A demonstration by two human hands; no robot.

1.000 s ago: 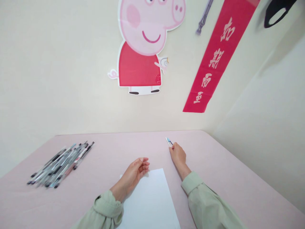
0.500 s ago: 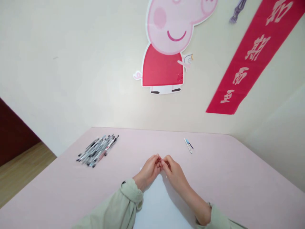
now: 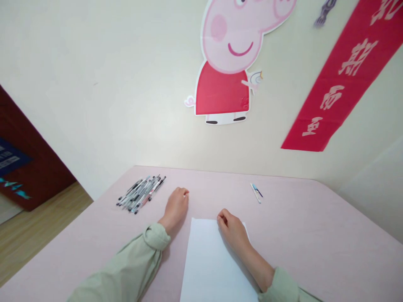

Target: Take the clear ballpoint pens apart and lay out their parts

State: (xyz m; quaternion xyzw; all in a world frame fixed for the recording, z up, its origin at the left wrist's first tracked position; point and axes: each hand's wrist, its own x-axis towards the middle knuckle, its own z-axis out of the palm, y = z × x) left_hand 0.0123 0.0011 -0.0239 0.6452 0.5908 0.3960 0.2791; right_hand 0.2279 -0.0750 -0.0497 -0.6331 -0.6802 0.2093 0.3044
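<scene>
My left hand (image 3: 176,205) is over the pink tabletop, just right of a heap of pens (image 3: 141,194). Its fingers curl inward, with nothing showing between the visible fingertips and no contact with the pens. My right hand (image 3: 232,228) lies over the upper right part of a white sheet of paper (image 3: 214,264), its fingers loosely bent into a hollow fist. No object shows in it, though the palm is hidden. The pens are clear-barrelled with dark ends and lie slanted in one pile.
A few slim white and blue pieces (image 3: 256,193) lie at the back right of the pink table (image 3: 299,235). Behind it, the wall carries a pink pig cutout (image 3: 223,90) and a red banner (image 3: 330,96). A dark red door (image 3: 34,155) appears at left.
My hands were together at the fingertips above the paper and are now apart. The left has moved left and away toward the pens, uncovering more paper. The view has shifted slightly left.
</scene>
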